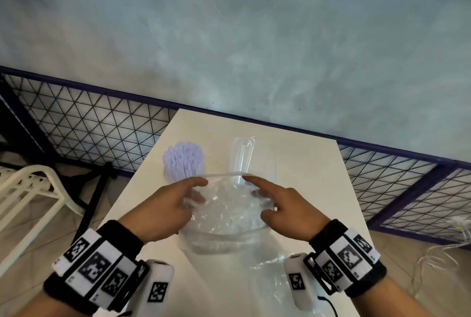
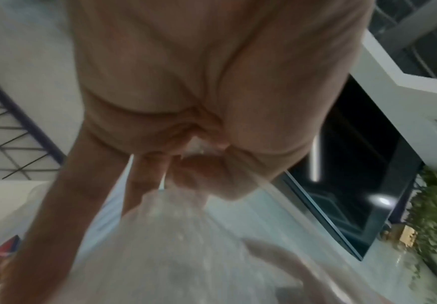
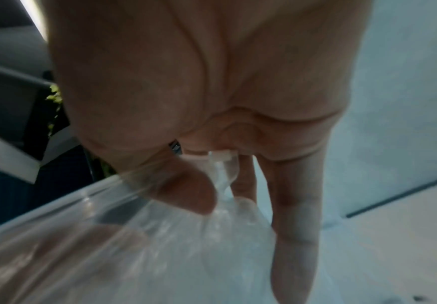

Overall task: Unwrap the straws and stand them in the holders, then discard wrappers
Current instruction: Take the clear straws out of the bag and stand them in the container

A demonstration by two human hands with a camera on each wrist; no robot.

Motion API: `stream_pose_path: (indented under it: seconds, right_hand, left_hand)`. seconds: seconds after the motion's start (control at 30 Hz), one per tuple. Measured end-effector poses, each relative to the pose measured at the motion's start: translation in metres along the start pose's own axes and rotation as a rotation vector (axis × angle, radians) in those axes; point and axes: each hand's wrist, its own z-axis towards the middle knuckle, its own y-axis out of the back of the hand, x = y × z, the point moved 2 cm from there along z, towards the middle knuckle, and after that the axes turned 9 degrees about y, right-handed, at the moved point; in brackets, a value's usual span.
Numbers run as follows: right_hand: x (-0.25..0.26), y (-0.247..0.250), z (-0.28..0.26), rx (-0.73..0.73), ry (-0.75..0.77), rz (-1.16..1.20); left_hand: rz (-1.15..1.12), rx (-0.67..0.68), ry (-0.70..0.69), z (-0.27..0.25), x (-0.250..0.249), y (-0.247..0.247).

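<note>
Fingers [image 1: 197, 184] of the left hand [image 1: 163, 211] and right hand [image 1: 288, 206] pinch a clear bag [image 1: 225, 214] above the surface [image 1: 305, 163]. Purple straws [image 1: 184, 161] already stand far left; wrappers look nearly thrown away.

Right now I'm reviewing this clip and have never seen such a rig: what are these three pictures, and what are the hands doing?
No machine here: a person wears cameras. The head view looks down at a white table. The other two views look along each wrist, close and blurred. The banded blocks on the wrists are those cameras. The left hand and right hand each pinch an edge of a clear plastic bag, holding it between them. Behind stand a holder full of pale straws and a clear holder with a couple of straws in it.
</note>
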Motion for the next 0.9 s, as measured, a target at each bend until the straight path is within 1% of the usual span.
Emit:
stream_pose_path:
  seconds: [0.07, 0.17, 0.27, 0.37, 0.47, 0.57, 0.67, 0.77, 0.83, 0.9]
  right_hand:
    - [-0.005, -0.004, 0.002, -0.023, -0.039, 0.115]
    - [-0.014, -0.007, 0.006, -0.067, -0.054, 0.25]
    - [-0.022, -0.014, 0.01, -0.087, -0.133, 0.448]
    - [-0.029, -0.025, 0.013, -0.104, -0.193, 0.536]
    - [-0.032, -0.031, 0.016, -0.075, -0.245, 0.65]
    - [-0.033, -0.036, 0.018, 0.009, -0.304, 0.7]
    - [-0.035, -0.041, 0.019, 0.089, -0.327, 0.708]
    - [-0.033, -0.042, 0.017, 0.088, -0.333, 0.766]
    - [-0.034, -0.04, 0.015, 0.041, -0.288, 0.78]
    - [-0.036, -0.038, 0.014, -0.087, -0.227, 0.779]
  left_hand:
    - [-0.062, 0.025, 0.015, 0.004, 0.002, -0.004]
    - [-0.131, 0.056, 0.048, 0.012, 0.006, -0.005]
    - [-0.205, 0.129, 0.14, 0.019, 0.015, -0.004]
    - [-0.293, 0.189, 0.248, 0.023, 0.023, -0.001]
    - [-0.328, 0.235, 0.293, 0.026, 0.029, -0.001]
    - [-0.337, 0.242, 0.318, 0.029, 0.035, -0.004]
    - [-0.358, 0.238, 0.322, 0.03, 0.044, -0.008]
    - [-0.41, 0.243, 0.283, 0.029, 0.049, -0.009]
    - [-0.51, 0.176, 0.236, 0.028, 0.053, -0.009]
    - [-0.587, 0.096, 0.131, 0.027, 0.056, -0.007]
